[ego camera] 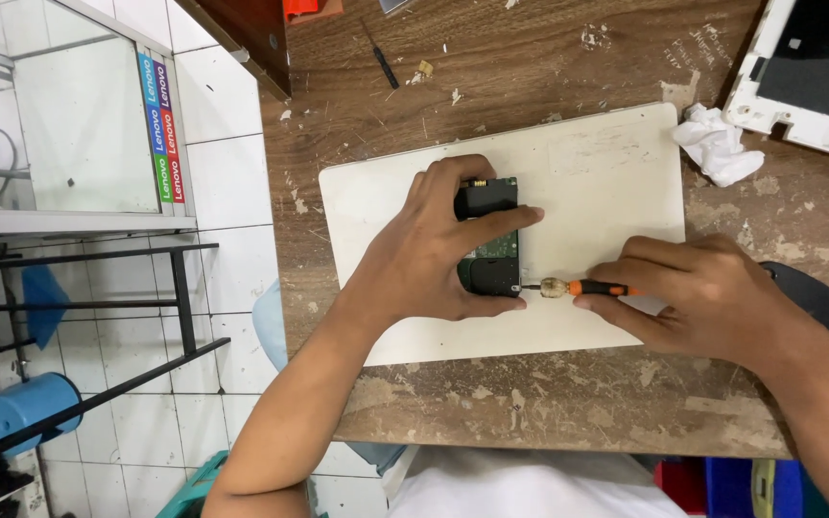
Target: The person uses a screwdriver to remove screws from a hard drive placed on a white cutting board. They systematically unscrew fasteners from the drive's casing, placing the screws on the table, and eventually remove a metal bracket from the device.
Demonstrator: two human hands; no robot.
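Scarred brown workbench (549, 58) carries one white laptop lid (606, 163). On it lies one black hard drive (488, 230), clamped under the left hand (424, 254). The right hand (698, 293) pinches one orange screwdriver (582, 287), tip at the drive's edge (screw hidden); the drive looks not yet freed.

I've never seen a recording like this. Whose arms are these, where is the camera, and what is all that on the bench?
There is no machine here: the camera sits on a person's head and looks down at their own two bare hands. The left hand presses down on a small dark hard drive lying on a closed white laptop. The right hand holds a thin orange-handled screwdriver, its tip at the drive's edge. All this rests on a worn wooden bench. Nearby lie a crumpled white tissue, another white-framed device and a spare black screwdriver.
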